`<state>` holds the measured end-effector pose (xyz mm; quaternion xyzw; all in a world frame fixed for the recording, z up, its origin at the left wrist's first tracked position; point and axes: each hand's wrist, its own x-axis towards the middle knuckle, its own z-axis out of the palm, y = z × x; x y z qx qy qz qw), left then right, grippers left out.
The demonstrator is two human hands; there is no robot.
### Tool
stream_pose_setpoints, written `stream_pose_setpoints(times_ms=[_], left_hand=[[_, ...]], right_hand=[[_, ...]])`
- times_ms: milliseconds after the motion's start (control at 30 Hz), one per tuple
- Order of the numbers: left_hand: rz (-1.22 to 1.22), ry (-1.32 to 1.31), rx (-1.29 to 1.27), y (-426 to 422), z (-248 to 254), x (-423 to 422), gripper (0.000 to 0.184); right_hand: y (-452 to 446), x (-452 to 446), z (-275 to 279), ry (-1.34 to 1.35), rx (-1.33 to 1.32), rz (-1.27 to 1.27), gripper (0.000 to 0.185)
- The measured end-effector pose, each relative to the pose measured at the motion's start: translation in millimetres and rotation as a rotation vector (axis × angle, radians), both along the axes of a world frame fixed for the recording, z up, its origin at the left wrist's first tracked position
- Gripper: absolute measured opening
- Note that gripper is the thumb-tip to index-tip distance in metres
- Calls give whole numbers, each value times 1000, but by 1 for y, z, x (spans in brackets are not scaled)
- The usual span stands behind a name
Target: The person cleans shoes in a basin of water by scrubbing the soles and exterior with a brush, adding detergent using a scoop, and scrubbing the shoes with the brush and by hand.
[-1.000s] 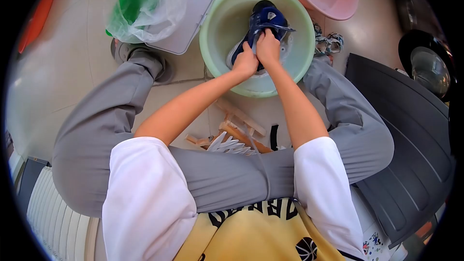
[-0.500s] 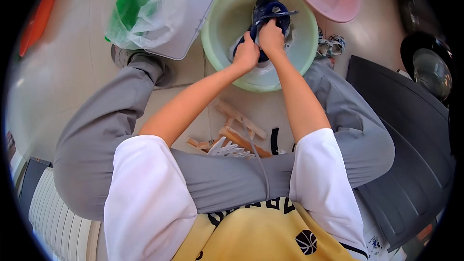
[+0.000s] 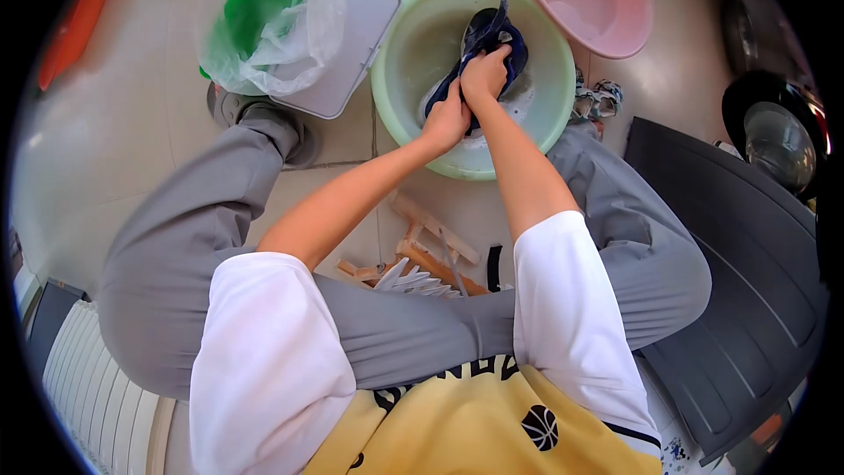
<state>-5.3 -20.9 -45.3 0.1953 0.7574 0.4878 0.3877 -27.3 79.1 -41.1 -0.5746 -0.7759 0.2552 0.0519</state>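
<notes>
A dark blue shoe (image 3: 479, 33), with a strap end sticking up, is tilted inside the pale green basin (image 3: 384, 92). Whitish suds show in the water around it. My left hand (image 3: 447, 119) is closed round the lower left end of the shoe. Higher up, my right hand (image 3: 485, 76) grips the shoe's upper part, its fingers curled and partly hidden. The two hands nearly touch at the wrist and fingers. Whether my right hand also holds something small, I cannot tell.
A pink basin (image 3: 633, 9) holding water stands behind on the right. At left are a plastic bag (image 3: 321, 22) over something green and a grey-white lid or board (image 3: 365, 13). A wooden stool (image 3: 440, 268) lies between my legs; a dark grey panel (image 3: 721, 273) is at right.
My right hand has shifted left and down the shoe, and its wrist has turned. The strap, earlier pointing right, now points upward. The whole view has dipped slightly.
</notes>
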Motion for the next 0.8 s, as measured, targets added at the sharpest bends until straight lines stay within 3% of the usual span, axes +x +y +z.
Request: stream_pose_setpoints(times_ms=[67,133,167,233,300,367,467,567,600,700,767,800], left_hand=[[-11,-35,29,3,-2,-3,47],[-153,-55,-173,9,16,-17,42],[-143,-108,-138,9,13,-25,36],[-242,311,-243,9,12,-45,32],[-280,386,-337,15,14,-67,36],[-149,476,-152,31,11,-83,46],[-211,578,63,72,-5,-95,51],[-445,558,19,102,0,-106,29],[-444,550,30,103,4,-107,29],[-428,743,410,86,8,-93,14],[-419,802,384,73,15,-84,13],[-334,815,472,70,11,-82,15]], right_hand=[[11,10,9,-73,-52,85,39],[11,23,20,-181,-70,264,47],[13,31,4,-152,-56,306,50],[-2,30,21,-157,-107,240,48],[-7,37,26,-144,-150,273,45],[-8,36,30,-175,-147,267,44],[-7,30,29,-290,-178,299,44],[-5,28,24,-333,-202,278,45],[0,26,20,-344,-195,274,45],[12,24,3,-341,-148,267,43],[19,20,-5,-205,21,529,40],[19,24,-20,-144,132,517,35]])
